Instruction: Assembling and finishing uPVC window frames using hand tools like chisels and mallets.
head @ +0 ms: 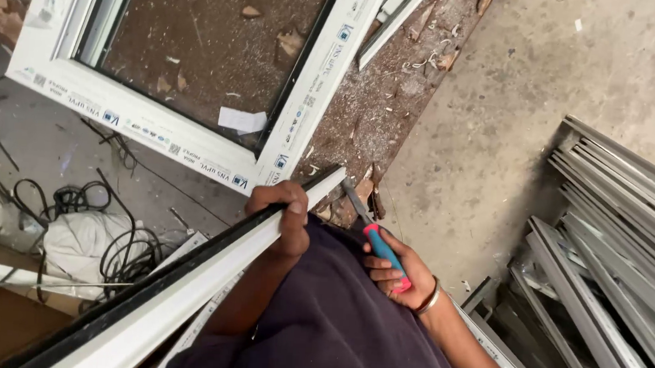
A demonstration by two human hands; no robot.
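Two hands are at work just below the large white plastic window frame (156, 132) that lies flat on the floor. Your left hand (284, 219) is wrapped tight around the long white plastic profile strip with a black rubber edge (185, 289), fingers curled over its top near the upper end. That strip runs diagonally, its tip almost reaching the frame's lower right corner and its other end leaving the picture well below the frame. Your right hand (398, 268) is closed in a firm fist on the blue and red handle of a flat-bladed metal chisel (373, 236); the blade points up toward the frame's corner and lies just right of the strip's tip. Left of the strip, below the frame, lie tangled black cables (83, 214). Far to the frame's right sits a stack of grey metal profiles (611, 262).
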